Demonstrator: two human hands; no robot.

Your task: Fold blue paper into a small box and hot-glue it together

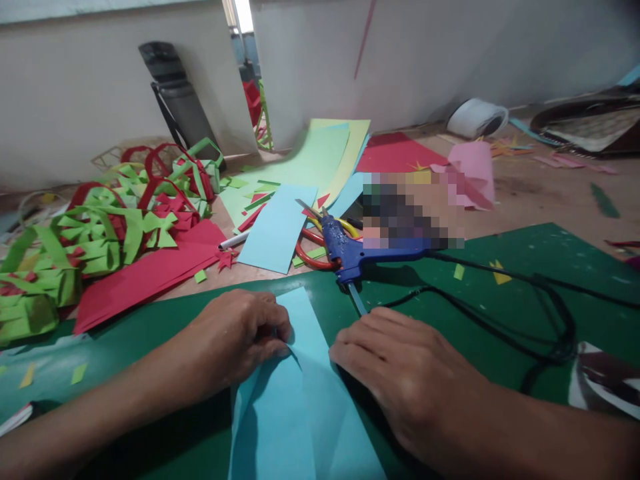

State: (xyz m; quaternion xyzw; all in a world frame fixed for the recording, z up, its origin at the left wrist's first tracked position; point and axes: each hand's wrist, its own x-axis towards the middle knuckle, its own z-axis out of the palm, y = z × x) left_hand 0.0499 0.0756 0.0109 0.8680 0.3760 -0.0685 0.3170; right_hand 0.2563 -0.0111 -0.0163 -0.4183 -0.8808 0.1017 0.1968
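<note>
A long piece of light blue paper (290, 420), partly folded over lengthwise, lies on the green mat in front of me. My left hand (245, 337) is closed, pinching the folded flap near its far end between thumb and fingers. At the paper's right edge, the curled fingers of my right hand (400, 373) grip the sheet, with the thumb hidden. Just beyond lies a blue glue gun (345, 250), its glue stick pointing towards my right hand. Beside the gun are red-handled scissors (309, 253) and a smaller light blue paper piece (280, 230).
Green and red paper baskets (110, 243) crowd the left, beside red paper strips (150, 280). Pale green sheets (300, 157) and a red sheet (397, 153) lie at the back. A black cable (500, 270) loops across the green mat (540, 253). A white roll (477, 119) sits near the wall.
</note>
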